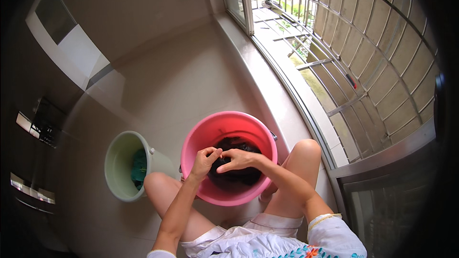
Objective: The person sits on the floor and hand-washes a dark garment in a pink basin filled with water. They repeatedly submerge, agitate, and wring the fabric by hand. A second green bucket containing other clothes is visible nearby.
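Observation:
A pink plastic bucket [229, 201] stands on the floor between my knees, with dark, wet-looking cloth [239, 176] in its lower part. Over the bucket's opening, my left hand [207, 160] has its thumb and index finger brought together; whether something thin lies between them is too small to tell. Beside it on the right is my right hand [236, 159], its thumb apart from the fingers and the fingertips close to or touching the left hand's. No held object shows in it. Both hands are above the dark cloth.
Left of my knee a pale green bucket [116, 172] holds green cloth [139, 166]. To the right runs a tiled window ledge [263, 75] with a sliding-window track. Beyond it is a metal window grille [362, 36]. A glass window panel [387, 208] stands at the lower right.

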A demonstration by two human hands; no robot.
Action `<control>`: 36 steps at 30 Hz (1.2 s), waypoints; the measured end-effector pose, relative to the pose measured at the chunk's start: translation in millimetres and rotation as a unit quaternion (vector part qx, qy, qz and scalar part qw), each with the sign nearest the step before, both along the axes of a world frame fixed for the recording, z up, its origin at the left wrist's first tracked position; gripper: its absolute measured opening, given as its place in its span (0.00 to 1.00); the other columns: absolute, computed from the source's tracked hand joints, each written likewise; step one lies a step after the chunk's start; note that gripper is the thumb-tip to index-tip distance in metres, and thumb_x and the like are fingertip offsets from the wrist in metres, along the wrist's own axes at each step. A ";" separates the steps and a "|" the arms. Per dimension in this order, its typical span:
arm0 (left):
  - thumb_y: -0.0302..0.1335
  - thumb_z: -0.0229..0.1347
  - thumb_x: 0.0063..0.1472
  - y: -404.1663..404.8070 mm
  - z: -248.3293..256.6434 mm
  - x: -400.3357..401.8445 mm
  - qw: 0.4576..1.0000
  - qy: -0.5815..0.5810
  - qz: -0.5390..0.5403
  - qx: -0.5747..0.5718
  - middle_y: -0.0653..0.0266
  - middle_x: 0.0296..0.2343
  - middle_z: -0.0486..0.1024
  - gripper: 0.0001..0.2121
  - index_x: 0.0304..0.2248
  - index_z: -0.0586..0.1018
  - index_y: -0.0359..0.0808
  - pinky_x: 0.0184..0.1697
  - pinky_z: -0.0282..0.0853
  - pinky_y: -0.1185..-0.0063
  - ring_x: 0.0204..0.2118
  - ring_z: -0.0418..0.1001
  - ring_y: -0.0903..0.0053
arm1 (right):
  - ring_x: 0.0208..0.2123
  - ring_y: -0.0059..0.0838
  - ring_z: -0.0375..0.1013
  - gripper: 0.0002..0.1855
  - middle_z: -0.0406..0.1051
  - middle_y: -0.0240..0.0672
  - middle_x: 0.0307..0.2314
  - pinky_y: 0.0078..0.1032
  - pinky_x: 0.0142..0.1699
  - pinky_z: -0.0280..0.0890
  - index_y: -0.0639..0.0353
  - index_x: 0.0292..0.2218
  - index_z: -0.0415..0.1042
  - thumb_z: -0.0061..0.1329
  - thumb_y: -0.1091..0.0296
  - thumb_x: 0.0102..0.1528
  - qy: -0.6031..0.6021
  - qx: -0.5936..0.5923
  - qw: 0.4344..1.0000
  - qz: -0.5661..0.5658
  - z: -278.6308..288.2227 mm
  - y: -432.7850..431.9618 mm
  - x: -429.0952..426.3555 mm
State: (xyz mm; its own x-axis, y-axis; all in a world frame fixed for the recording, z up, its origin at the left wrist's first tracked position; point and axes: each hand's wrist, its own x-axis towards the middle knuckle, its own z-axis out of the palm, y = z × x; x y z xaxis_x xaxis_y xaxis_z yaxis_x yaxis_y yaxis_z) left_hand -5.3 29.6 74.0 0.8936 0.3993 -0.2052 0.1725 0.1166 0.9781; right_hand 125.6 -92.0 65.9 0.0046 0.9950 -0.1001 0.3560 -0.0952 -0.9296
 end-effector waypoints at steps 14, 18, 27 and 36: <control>0.28 0.60 0.47 2.3 -48.7 -0.9 0.998 -0.014 -0.058 -0.017 0.64 0.35 0.74 0.20 0.41 0.73 0.31 0.44 0.64 0.80 0.38 0.70 0.80 | 0.25 0.20 0.68 0.07 0.69 0.32 0.21 0.16 0.31 0.63 0.66 0.28 0.71 0.48 0.80 0.41 0.288 0.044 0.888 -0.354 12.7 -25.3 36.3; 0.27 0.53 0.55 14.9 -39.1 -9.6 0.939 -0.118 0.010 -0.322 0.64 0.35 0.74 0.14 0.41 0.72 0.33 0.42 0.68 0.78 0.36 0.73 0.77 | 0.29 0.20 0.68 0.13 0.70 0.31 0.24 0.15 0.35 0.62 0.64 0.34 0.69 0.41 0.82 0.43 0.060 0.036 0.921 -0.383 7.2 -15.9 37.7; 0.33 0.41 0.59 -4.3 -104.5 7.3 0.772 -0.272 0.072 -0.571 0.65 0.34 0.70 0.09 0.34 0.71 0.40 0.44 0.66 0.73 0.38 0.69 0.75 | 0.37 0.45 0.69 0.16 0.67 0.48 0.32 0.30 0.44 0.64 0.59 0.38 0.68 0.44 0.72 0.44 -0.212 0.160 0.947 -0.183 23.5 20.5 -73.3; 0.35 0.44 0.60 -22.5 -68.1 15.3 0.831 -0.084 0.217 -0.504 0.70 0.23 0.72 0.10 0.25 0.73 0.42 0.31 0.66 0.81 0.27 0.69 0.82 | 0.18 0.47 0.67 0.14 0.64 0.48 0.13 0.34 0.24 0.60 0.62 0.21 0.67 0.47 0.62 0.51 -0.237 0.118 0.910 -0.320 -1.7 58.6 -52.4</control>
